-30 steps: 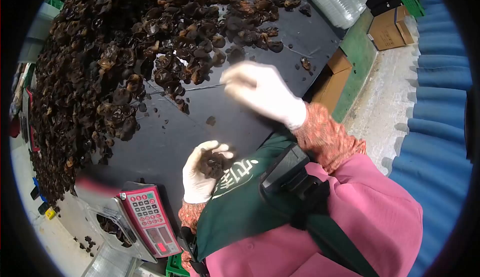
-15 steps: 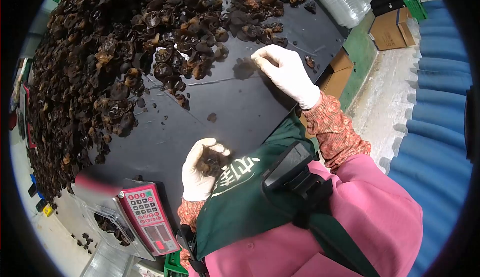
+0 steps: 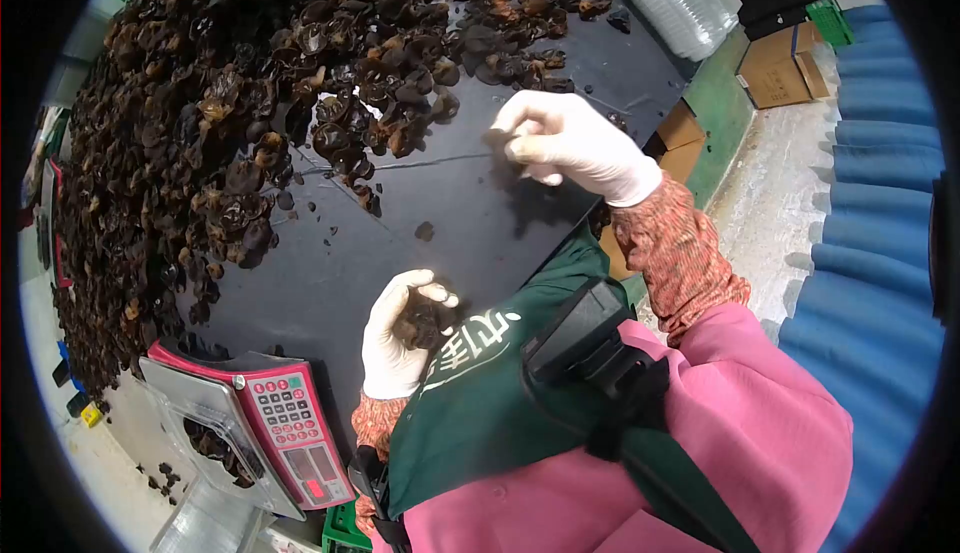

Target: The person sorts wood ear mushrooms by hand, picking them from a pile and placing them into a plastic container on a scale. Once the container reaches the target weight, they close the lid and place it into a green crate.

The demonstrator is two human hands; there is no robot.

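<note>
White-gloved, my left hand is curled around a few dark wood ear mushrooms, close to the green apron. My right hand, gloved too, is over the right part of the dark table. Its thumb and fingers pinch a small, blurred piece of wood ear, seen nearly edge-on. A loose scrap lies on the table between the two hands. The large heap of wood ears spreads over the table's left and far side.
At lower left is a pink-edged scale with a clear plastic container on it, some wood ears inside. Stacked clear containers stand at the far right corner. Cardboard boxes and a blue corrugated surface are to the right.
My right hand has turned and drawn slightly to the right, its fingers more curled; the dark piece at its fingertips now shows less. My left hand has barely moved.
</note>
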